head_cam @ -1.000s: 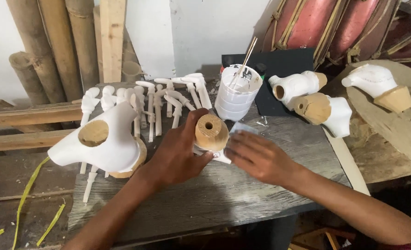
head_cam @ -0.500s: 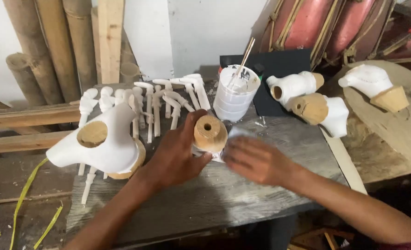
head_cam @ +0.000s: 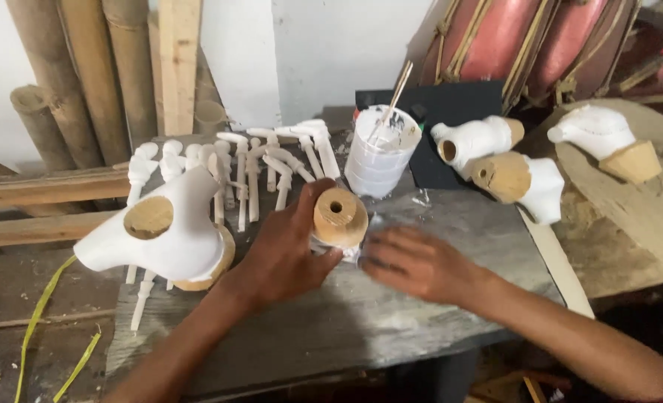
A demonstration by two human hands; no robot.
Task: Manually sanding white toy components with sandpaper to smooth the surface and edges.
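Note:
My left hand (head_cam: 286,250) grips a white-painted wooden piece (head_cam: 339,220) by its round bare-wood end, which has a small hole in the middle. My right hand (head_cam: 417,261) is blurred and lies against the piece's white side, fingers pressed toward it; what lies under the fingers is hidden. Both hands rest over a worn grey wooden table (head_cam: 391,321). Just behind the piece stands a white plastic cup of white paint (head_cam: 382,157) with a stick (head_cam: 392,101) in it.
A large white carved body (head_cam: 167,231) lies left of my left hand. Several white carved limbs (head_cam: 257,168) lie in a row behind it. More white carved pieces (head_cam: 507,160) sit at the right, one (head_cam: 607,138) on a round wooden slab (head_cam: 648,205). Bamboo poles (head_cam: 85,75) lean at back left.
My right hand has slid slightly along the piece's white side. My left hand has kept its grip on the piece. The view has shifted a little.

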